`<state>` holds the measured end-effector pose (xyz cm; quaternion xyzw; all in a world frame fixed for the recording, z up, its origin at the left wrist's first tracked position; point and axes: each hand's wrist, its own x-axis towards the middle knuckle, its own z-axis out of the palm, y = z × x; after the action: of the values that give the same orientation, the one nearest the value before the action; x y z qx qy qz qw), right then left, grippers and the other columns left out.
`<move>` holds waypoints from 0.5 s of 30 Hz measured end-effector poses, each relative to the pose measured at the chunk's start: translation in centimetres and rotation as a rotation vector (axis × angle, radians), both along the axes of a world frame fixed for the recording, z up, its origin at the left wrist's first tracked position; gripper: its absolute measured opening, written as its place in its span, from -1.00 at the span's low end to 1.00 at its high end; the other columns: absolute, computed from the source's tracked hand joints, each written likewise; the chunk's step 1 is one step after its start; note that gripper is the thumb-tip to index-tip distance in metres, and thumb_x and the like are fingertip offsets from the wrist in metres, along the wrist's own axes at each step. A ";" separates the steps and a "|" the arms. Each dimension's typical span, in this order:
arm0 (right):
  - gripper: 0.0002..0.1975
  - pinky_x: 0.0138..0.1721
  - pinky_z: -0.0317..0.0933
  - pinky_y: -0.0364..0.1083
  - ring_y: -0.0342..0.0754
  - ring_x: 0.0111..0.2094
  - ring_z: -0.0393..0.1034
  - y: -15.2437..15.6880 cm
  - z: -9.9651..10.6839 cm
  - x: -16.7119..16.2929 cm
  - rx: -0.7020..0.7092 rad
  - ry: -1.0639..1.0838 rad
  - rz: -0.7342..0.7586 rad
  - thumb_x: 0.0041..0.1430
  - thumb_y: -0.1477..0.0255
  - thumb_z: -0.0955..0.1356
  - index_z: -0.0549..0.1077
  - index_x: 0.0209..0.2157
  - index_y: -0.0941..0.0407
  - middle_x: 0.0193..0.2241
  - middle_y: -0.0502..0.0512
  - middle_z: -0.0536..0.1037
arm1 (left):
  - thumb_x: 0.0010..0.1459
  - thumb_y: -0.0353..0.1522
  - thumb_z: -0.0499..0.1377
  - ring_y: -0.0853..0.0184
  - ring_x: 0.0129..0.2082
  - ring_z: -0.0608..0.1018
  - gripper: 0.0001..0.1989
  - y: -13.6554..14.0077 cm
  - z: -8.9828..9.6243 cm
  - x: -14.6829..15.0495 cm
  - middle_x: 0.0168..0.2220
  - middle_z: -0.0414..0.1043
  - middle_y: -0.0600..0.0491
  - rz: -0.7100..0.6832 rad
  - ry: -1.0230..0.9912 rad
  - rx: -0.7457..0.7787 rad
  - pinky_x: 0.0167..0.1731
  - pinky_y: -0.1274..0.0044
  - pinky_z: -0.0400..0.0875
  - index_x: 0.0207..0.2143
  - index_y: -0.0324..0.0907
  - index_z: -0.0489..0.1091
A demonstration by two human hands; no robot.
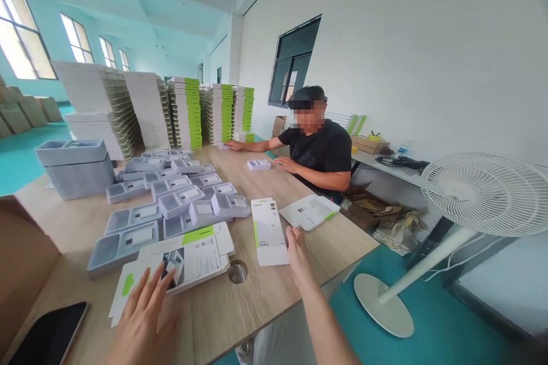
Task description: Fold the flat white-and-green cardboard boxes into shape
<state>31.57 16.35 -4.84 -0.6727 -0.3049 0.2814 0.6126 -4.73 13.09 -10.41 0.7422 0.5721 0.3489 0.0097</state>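
Note:
My left hand (143, 311) is spread over the near end of a small pile of flat printed cartons (199, 259), white with a green band. Its fingers are apart and slightly blurred; whether they touch the card I cannot tell. At the middle of the table, my right hand (296, 248) grips the right edge of a white carton (269, 231) with a green side stripe. The thumb and fingers close on that edge. Just beyond it lie more flat white cartons (310, 212). Grey plastic trays (180, 199) with compartments are heaped past my left hand.
A phone (49, 333) and a brown cardboard box (28, 251) are at the left. Tall carton stacks (186, 114) line the far side. A co-worker (319, 151) sits across, one hand near a small tray (258, 165). A white fan (454, 194) stands right.

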 end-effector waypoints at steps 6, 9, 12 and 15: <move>-0.17 0.37 -0.16 0.46 0.46 0.43 0.03 -1.5 -1.8 -2.6 0.122 -0.359 -0.054 0.24 -0.22 0.26 0.42 0.28 0.09 0.40 0.45 0.27 | 0.35 -0.09 0.08 -0.21 0.34 0.45 -0.47 0.6 0.3 -2.7 0.33 0.44 -0.11 -0.010 0.142 -0.117 0.19 -0.14 0.44 0.25 -0.03 0.52; -0.39 0.39 -0.33 0.48 0.45 0.43 0.05 -1.6 -1.6 -3.6 0.165 -0.491 0.038 0.21 -0.16 0.36 0.61 0.06 -0.03 0.35 0.30 0.40 | 0.39 -0.10 -0.03 -0.20 0.28 0.52 -0.46 0.2 1.3 -2.7 0.28 0.49 -0.11 0.019 0.113 -0.084 0.17 -0.12 0.49 0.17 -0.08 0.59; -0.40 0.35 -0.26 0.54 0.48 0.39 0.10 -1.7 -1.3 -3.8 0.188 -0.527 0.042 0.27 -0.14 0.33 0.61 0.04 0.02 0.33 0.38 0.42 | 0.39 -0.05 -0.05 -0.22 0.23 0.58 -0.44 0.0 1.6 -3.4 0.23 0.56 -0.08 0.027 0.059 -0.125 0.11 -0.12 0.55 0.13 -0.04 0.62; -0.41 0.31 -0.01 0.48 0.40 0.30 0.28 -3.6 -1.4 -4.8 0.240 -0.520 0.065 0.38 -0.09 0.23 0.59 0.04 0.06 0.23 0.42 0.50 | 0.41 -0.10 0.00 -0.19 0.18 0.62 -0.55 -0.9 1.3 -4.3 0.19 0.61 0.08 0.052 -0.007 -0.094 0.17 -0.16 0.48 0.13 0.18 0.60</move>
<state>26.73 12.71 -6.25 -0.6349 -0.5042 0.0808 0.5797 -8.99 12.23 -9.13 0.7247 0.6067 0.3245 0.0375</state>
